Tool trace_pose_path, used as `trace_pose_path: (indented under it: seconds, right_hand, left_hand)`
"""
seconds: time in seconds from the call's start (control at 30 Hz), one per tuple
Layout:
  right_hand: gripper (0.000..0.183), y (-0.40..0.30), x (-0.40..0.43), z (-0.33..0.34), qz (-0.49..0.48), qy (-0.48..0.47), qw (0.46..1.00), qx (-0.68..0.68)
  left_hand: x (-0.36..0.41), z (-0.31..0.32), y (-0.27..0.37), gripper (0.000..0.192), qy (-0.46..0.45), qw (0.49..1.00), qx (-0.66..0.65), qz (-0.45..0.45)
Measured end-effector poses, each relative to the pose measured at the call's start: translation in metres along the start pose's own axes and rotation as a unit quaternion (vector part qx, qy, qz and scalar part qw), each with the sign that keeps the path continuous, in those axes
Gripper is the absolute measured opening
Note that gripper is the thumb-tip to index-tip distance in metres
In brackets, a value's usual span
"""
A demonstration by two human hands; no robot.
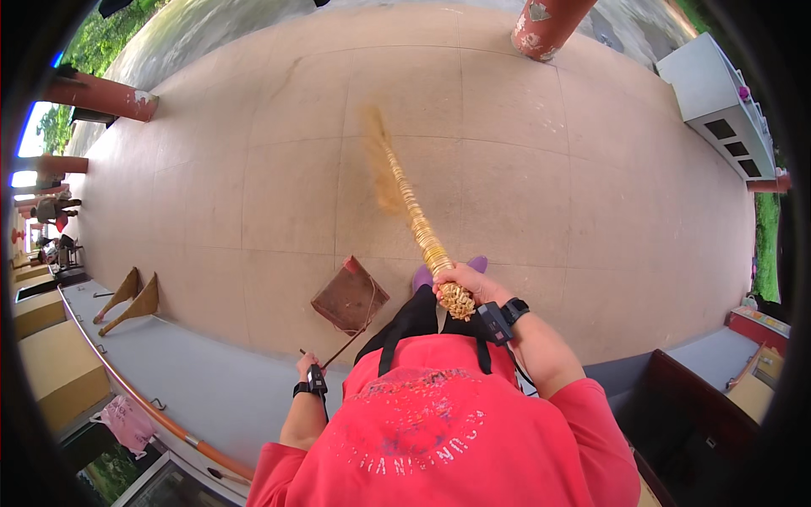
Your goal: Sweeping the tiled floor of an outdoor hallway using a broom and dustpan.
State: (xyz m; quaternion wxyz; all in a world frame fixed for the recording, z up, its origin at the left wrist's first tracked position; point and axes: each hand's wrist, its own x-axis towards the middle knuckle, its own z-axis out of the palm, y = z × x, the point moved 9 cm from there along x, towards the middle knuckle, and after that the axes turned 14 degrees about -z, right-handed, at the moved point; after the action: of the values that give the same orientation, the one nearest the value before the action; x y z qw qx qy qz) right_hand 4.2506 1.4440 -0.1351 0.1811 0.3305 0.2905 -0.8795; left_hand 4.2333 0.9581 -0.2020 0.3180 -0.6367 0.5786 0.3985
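My right hand [466, 282] grips the thick bound end of a straw broom [415, 212]. The broom slants up and left over the tiled floor [507, 203], its bristle end blurred. At the lower left, my left hand [308, 363] is closed round the thin handle of a dustpan [350, 295]. The dustpan, brown and worn, lies beside my feet, left of my purple shoes [477, 263]. Whether its edge touches the floor all along, I cannot tell.
Two more brooms [142, 301] lean at the left wall near an orange handrail [209, 451]. Red pillars [535, 38] stand along the far edge. A white cabinet [716, 108] is at the upper right, a dark wooden door [684, 405] at the lower right. Other people [54, 209] are far left.
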Motion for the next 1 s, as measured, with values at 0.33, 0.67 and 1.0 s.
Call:
trace_pose_path:
  seconds: [0.33,0.67,1.0]
  right_hand:
    - [0.023,0.008,0.07,-0.016,0.043,0.007,0.998,0.051]
    - [0.026,-0.117,-0.009,-0.183,-0.119,0.168,0.974,0.098]
    - [0.016,-0.14,-0.005,-0.093,-0.166,0.134,0.977,0.008]
  left_hand:
    - [-0.016,-0.032,-0.019,0.008,0.051,0.998,0.013,-0.018]
    - [-0.004,-0.032,-0.043,0.011,0.041,0.999,-0.028,-0.019]
    - [0.048,-0.004,-0.058,0.014,0.092,0.994,-0.049,0.029]
